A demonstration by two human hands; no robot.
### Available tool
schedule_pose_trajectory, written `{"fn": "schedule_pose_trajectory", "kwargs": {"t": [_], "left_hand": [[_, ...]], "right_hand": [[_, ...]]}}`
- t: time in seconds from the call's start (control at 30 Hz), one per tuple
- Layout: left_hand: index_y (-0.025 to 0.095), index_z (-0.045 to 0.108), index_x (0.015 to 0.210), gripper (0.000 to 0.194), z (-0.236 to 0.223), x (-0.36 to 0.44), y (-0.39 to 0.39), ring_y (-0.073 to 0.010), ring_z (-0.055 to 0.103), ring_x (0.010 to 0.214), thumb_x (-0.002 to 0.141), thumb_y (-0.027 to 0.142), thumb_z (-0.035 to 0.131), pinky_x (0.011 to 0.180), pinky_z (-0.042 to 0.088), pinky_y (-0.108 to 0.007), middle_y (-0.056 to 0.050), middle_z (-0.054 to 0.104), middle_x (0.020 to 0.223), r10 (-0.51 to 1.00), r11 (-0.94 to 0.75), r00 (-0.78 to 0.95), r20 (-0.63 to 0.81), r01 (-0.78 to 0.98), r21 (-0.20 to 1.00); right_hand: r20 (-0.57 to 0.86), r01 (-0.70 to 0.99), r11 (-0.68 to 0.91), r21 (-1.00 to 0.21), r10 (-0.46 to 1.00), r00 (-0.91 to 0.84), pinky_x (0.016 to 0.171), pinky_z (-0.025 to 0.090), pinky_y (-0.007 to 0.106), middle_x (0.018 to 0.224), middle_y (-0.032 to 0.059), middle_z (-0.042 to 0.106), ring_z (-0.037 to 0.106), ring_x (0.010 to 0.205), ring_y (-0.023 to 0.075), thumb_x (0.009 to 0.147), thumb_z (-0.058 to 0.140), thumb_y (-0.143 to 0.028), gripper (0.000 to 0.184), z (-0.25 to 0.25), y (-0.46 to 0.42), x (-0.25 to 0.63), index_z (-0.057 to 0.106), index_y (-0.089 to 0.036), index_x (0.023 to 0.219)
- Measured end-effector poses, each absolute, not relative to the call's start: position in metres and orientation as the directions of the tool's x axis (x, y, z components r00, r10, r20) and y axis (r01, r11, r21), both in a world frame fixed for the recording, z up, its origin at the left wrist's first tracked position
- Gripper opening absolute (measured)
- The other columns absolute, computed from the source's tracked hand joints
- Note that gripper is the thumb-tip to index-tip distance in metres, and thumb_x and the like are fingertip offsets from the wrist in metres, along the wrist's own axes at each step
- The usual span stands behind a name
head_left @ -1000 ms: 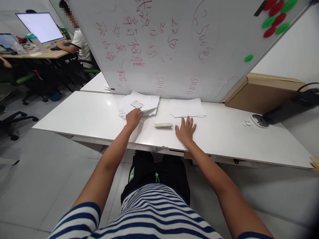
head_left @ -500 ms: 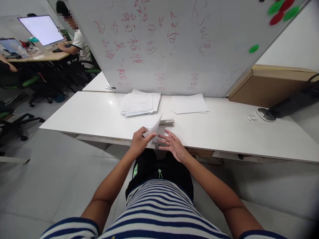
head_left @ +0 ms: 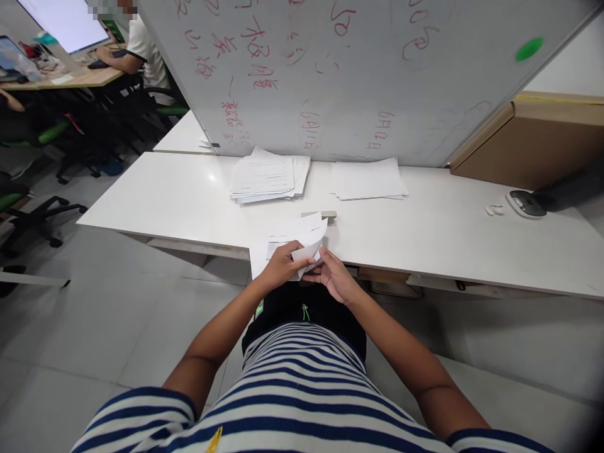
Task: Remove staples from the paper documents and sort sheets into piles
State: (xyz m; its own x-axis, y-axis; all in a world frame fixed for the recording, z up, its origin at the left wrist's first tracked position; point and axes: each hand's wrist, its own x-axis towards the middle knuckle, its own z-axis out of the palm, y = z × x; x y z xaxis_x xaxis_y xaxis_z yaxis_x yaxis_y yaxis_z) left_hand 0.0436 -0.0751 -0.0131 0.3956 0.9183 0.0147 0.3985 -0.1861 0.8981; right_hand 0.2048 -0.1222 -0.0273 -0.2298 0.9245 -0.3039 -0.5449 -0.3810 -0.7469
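Printed sheets of paper point(head_left: 311, 231) are bent up at the front edge of the white desk, their right side curling over. My left hand point(head_left: 284, 267) is closed on them, thumb on top. At their right edge, my right hand point(head_left: 334, 277) has its thumb against the paper and its fingers underneath, gripping the edge. Just behind the sheets lies a stapler point(head_left: 330, 217), partly covered by the paper. Farther back sit a thick stack of printed papers point(head_left: 264, 176) and, to its right, a thinner pile of blank-looking paper point(head_left: 370, 179).
A whiteboard point(head_left: 283, 82) with red writing stands along the back of the desk point(head_left: 434, 233). To the right are a cardboard box point(head_left: 523, 141), a computer mouse point(head_left: 526, 204) and a small white object point(head_left: 494, 210). At the far left, a person point(head_left: 141, 53) sits by a monitor point(head_left: 66, 22).
My right hand has moved onto the sheets' right edge and closed there. The sheets have turned and spread, with more printed surface showing. The camera view has shifted downward.
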Motion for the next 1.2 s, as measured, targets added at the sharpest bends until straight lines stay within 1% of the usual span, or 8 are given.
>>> {"fn": "schedule_pose_trajectory", "kwargs": {"t": [0.2, 0.37, 0.47, 0.63, 0.77, 0.9, 1.07, 1.2], "left_hand": [[0.019, 0.058, 0.079, 0.037, -0.012, 0.043, -0.073, -0.0155, 0.054, 0.071, 0.079, 0.055, 0.068, 0.063, 0.039, -0.026, 0.001, 0.059, 0.076, 0.857, -0.345, 0.513, 0.058, 0.486, 0.803], [0.02, 0.058, 0.088, 0.04, -0.009, 0.043, -0.074, -0.0173, 0.055, 0.073, 0.086, 0.059, 0.058, 0.063, 0.036, -0.027, -0.002, 0.062, 0.081, 0.735, -0.604, 0.666, 0.129, 0.555, 0.572], [0.021, 0.059, 0.093, 0.04, -0.008, 0.043, -0.075, -0.0189, 0.057, 0.077, 0.088, 0.06, 0.054, 0.065, 0.036, -0.028, -0.003, 0.063, 0.084, 0.699, -0.664, 0.706, 0.118, 0.577, 0.476], [0.023, 0.062, 0.096, 0.04, -0.005, 0.043, -0.073, -0.0204, 0.06, 0.081, 0.085, 0.061, 0.057, 0.069, 0.041, -0.029, -0.003, 0.065, 0.088, 0.715, -0.618, 0.692, 0.095, 0.563, 0.548], [0.023, 0.065, 0.096, 0.041, -0.002, 0.04, -0.073, -0.0219, 0.06, 0.084, 0.079, 0.061, 0.065, 0.071, 0.043, -0.03, -0.004, 0.067, 0.09, 0.755, -0.539, 0.651, 0.078, 0.55, 0.638], [0.021, 0.064, 0.093, 0.042, -0.003, 0.037, -0.074, -0.0204, 0.059, 0.081, 0.079, 0.06, 0.066, 0.069, 0.042, -0.028, -0.003, 0.066, 0.089, 0.769, -0.509, 0.637, 0.061, 0.551, 0.662], [0.02, 0.061, 0.09, 0.037, -0.006, 0.034, -0.075, -0.0187, 0.056, 0.078, 0.083, 0.056, 0.063, 0.067, 0.041, -0.028, -0.003, 0.063, 0.086, 0.769, -0.518, 0.635, 0.072, 0.554, 0.651], [0.021, 0.06, 0.099, 0.031, -0.004, 0.032, -0.076, -0.0216, 0.058, 0.097, 0.087, 0.049, 0.062, 0.083, 0.046, -0.032, -0.006, 0.062, 0.103, 0.758, -0.556, 0.635, 0.147, 0.512, 0.655]], "right_hand": [[-0.33, -0.565, -0.395, -0.724, 0.918, -0.219, 0.078, 0.06, 0.042, 0.111, 0.0062, 0.07, 0.067, 0.092, 0.022, 0.09, 0.052, -0.057, 0.043, -0.028, -0.123, 0.204, 0.06, -0.025, 0.117], [-0.326, -0.566, -0.41, -0.716, 0.912, -0.249, 0.081, 0.058, 0.042, 0.116, 0.0072, 0.069, 0.067, 0.098, 0.0233, 0.092, 0.038, -0.066, 0.056, -0.028, -0.125, 0.201, 0.057, -0.025, 0.125], [-0.315, -0.567, -0.394, -0.724, 0.919, -0.237, 0.081, 0.058, 0.042, 0.115, 0.0066, 0.069, 0.067, 0.097, 0.0229, 0.091, 0.036, -0.069, 0.058, -0.027, -0.127, 0.2, 0.056, -0.027, 0.126], [-0.276, -0.6, -0.378, -0.705, 0.925, -0.26, 0.084, 0.058, 0.043, 0.117, 0.0065, 0.069, 0.066, 0.098, 0.0229, 0.092, 0.039, -0.065, 0.055, -0.03, -0.129, 0.202, 0.056, -0.026, 0.126], [-0.256, -0.631, -0.376, -0.678, 0.926, -0.277, 0.09, 0.055, 0.049, 0.106, 0.0049, 0.071, 0.066, 0.092, 0.0229, 0.088, 0.049, -0.049, 0.038, -0.036, -0.132, 0.204, 0.063, -0.023, 0.112], [-0.247, -0.649, -0.362, -0.669, 0.932, -0.265, 0.093, 0.054, 0.051, 0.097, 0.0029, 0.071, 0.064, 0.086, 0.0206, 0.082, 0.055, -0.038, 0.029, -0.043, -0.133, 0.207, 0.068, -0.023, 0.103], [-0.265, -0.555, -0.345, -0.757, 0.938, -0.222, 0.082, 0.06, 0.046, 0.084, 0.0026, 0.07, 0.064, 0.077, 0.0184, 0.073, 0.068, -0.027, 0.02, -0.048, -0.132, 0.213, 0.071, -0.019, 0.091], [-0.283, -0.472, -0.339, -0.814, 0.941, -0.187, 0.072, 0.062, 0.038, 0.085, 0.003, 0.07, 0.065, 0.076, 0.0168, 0.072, 0.074, -0.03, 0.024, -0.05, -0.131, 0.217, 0.072, -0.018, 0.093]]}}
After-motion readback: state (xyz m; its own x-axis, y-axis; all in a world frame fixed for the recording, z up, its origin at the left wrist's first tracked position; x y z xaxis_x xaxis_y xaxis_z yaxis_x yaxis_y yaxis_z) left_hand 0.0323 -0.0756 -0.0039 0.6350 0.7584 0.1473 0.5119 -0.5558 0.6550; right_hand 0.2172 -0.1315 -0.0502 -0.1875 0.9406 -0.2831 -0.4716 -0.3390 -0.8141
